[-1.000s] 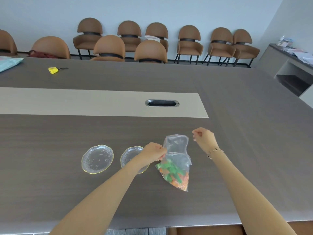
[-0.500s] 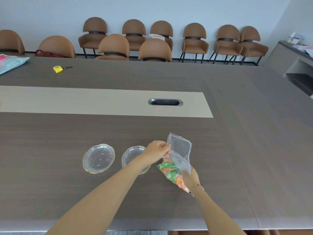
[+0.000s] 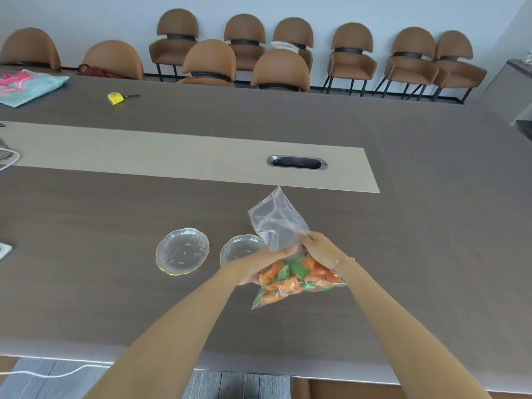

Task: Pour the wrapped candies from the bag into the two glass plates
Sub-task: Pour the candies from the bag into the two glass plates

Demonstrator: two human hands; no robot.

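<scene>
We held the bag (image 3: 283, 254) above the table (image 3: 115, 283), just right of the two empty plates (image 3: 183, 250), left hand (image 3: 260, 262) and right hand (image 3: 318, 249) both pinched around its middle. The candies (image 3: 293, 279) sagged below our grip; tipped too quickly, they could have spilled past the nearer plate (image 3: 236, 249).

Clear plastic bag (image 3: 278, 226) held above the table, empty upper part upright and crumpled; orange and green wrapped candies (image 3: 290, 276) bunched in its lower part. Two clear glass plates, left plate (image 3: 182, 250) and right plate (image 3: 240, 249), both empty, side by side toward the table's near edge.
</scene>
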